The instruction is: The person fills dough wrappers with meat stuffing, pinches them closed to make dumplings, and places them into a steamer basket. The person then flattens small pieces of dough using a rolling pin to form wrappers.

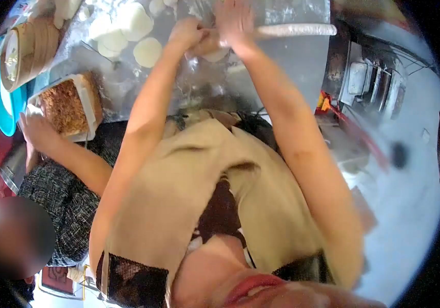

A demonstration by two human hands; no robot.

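Observation:
A flour-dusted rolling pin [297, 31] lies across the metal worktop, its free end pointing right. My right hand [234, 23] presses over it from above, the fingers reaching to the upper image edge. Beside the pin's left part, my left hand [186, 33] has its fingers curled closed; what they grip is hidden. Under the pin shows part of a pale dough piece [214, 54]. Several round dough wrappers are spread to the left, including a separate disc [147, 52] nearest my left hand and a larger one [137, 23] overlapping others.
At left, a co-worker's hand [37, 128] touches a white container [90, 105] of brown crumbly filling. Near it are a turquoise bowl [5, 110] and a bamboo steamer [37, 49]. Floury metal worktop [281, 66] extends under my hands; equipment [371, 84] stands to its right.

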